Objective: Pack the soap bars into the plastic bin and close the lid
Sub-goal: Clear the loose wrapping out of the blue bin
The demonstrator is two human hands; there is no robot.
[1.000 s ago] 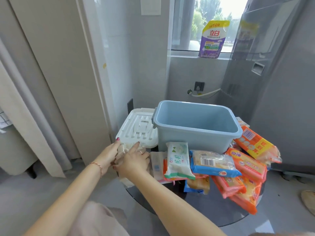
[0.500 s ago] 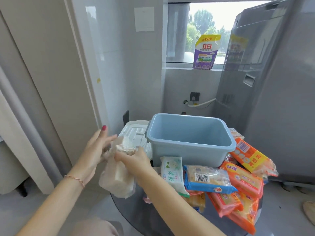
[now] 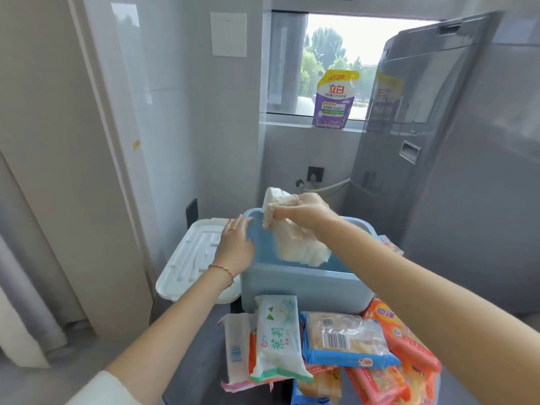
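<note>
The light blue plastic bin (image 3: 304, 283) stands open on a small dark round table. Over its opening my right hand (image 3: 304, 210) is closed on the top of a clear bag of pale soap bars (image 3: 298, 244), which hangs down into the bin's mouth. Resting flat on the bin's left rim is my left hand (image 3: 235, 247), fingers spread, holding nothing. The white lid (image 3: 190, 258) lies flat to the left of the bin. Several wrapped soap packs lie in front: a white-green one (image 3: 277, 343), a blue one (image 3: 342, 340), orange ones (image 3: 391, 358).
A grey washing machine (image 3: 455, 159) stands close on the right. A purple detergent pouch (image 3: 334, 100) sits on the window sill behind. A tiled wall and a door frame (image 3: 96, 141) close the left side. A hose and a socket (image 3: 315, 173) are on the back wall.
My right hand has lifted the bag of soap from the table's left edge up and right, over the bin. My left hand let go of the bag and moved to the bin's left rim.
</note>
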